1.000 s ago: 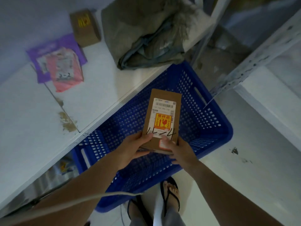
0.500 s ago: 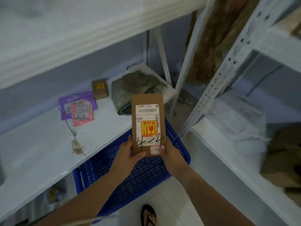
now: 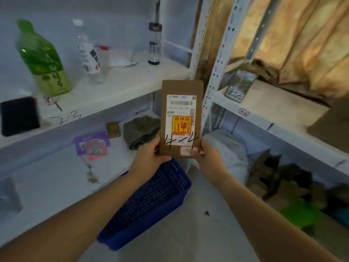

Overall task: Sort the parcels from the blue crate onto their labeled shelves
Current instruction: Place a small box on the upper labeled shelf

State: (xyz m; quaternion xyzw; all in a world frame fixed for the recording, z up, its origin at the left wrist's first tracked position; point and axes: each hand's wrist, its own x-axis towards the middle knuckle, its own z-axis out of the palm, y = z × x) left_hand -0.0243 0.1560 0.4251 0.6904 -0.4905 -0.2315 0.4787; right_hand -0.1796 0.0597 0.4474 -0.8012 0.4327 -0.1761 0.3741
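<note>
Shelving (image 3: 120,91) all round; L grip (image 3: 149,156) & R grip (image 3: 208,159) pinch upright 4-4 parcel (image 3: 181,118) by bottom corners; blue crate (image 3: 156,195) at 6 o'clock.

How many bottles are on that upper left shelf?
3. A green bottle at the left, a clear bottle with a white label beside it, and a slim glass bottle farther right at the back. Others may sit off-frame.

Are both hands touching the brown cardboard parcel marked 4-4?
Touching. Head view: left hand and right hand grip the brown cardboard parcel's lower corners.
</note>
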